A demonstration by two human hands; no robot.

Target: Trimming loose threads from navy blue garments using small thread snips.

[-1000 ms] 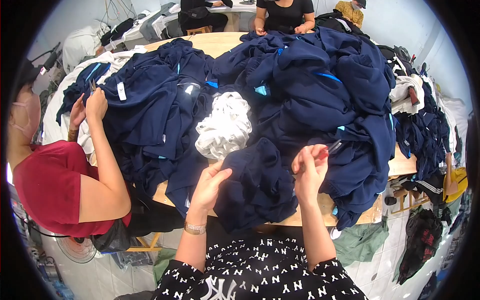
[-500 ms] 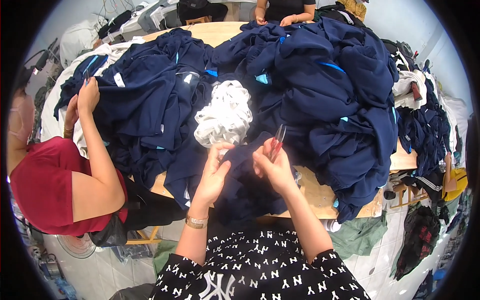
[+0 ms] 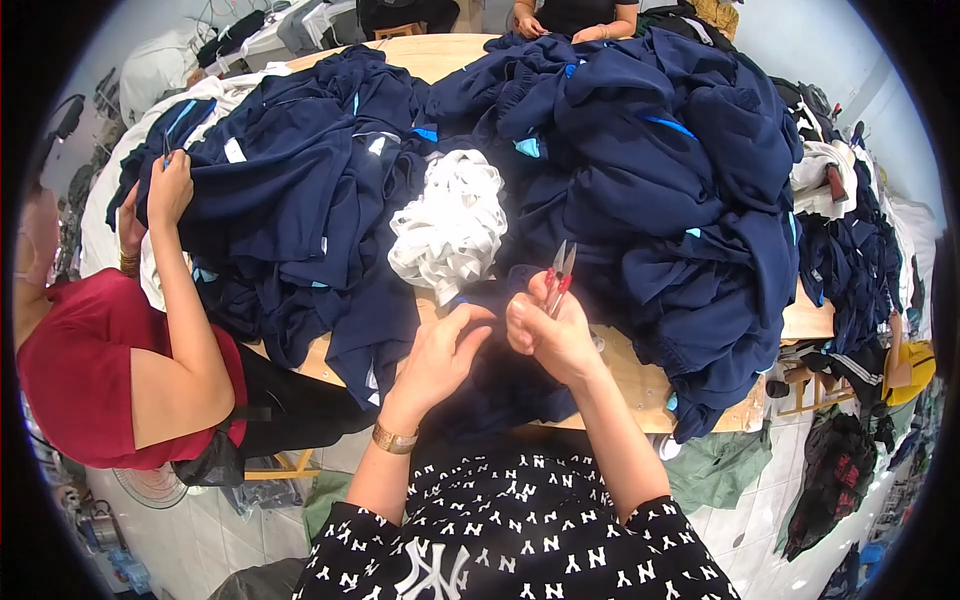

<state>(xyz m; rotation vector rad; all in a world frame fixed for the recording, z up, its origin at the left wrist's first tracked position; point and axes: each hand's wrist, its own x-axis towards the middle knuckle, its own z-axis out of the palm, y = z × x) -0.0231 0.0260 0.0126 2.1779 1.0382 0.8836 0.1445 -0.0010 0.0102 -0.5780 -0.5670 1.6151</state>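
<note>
My right hand (image 3: 550, 330) is closed around small red-handled thread snips (image 3: 558, 283), their metal blades pointing up and spread slightly apart. To its left, my left hand (image 3: 440, 355) has thumb and index finger bent toward each other at a fold of a navy garment (image 3: 510, 385); it seems to pinch the cloth, though the fingertips are partly lost against the dark fabric. That garment hangs over the table's near edge, under and between my hands. Just beyond my left hand lies a heaped bundle of white tape (image 3: 450, 225), one loose end reaching toward my fingers.
Large piles of navy garments (image 3: 660, 190) cover the wooden table (image 3: 640, 385) to the right and left. A co-worker in a red top (image 3: 95, 370) handles navy cloth with a small tool at left. Another person's hands (image 3: 595, 33) are at the far edge.
My left hand has turned, its thumb and index now reaching right to the cloth. The snips' blades have spread wider, and my right hand has shifted slightly. The co-worker's hands at left moved slightly.
</note>
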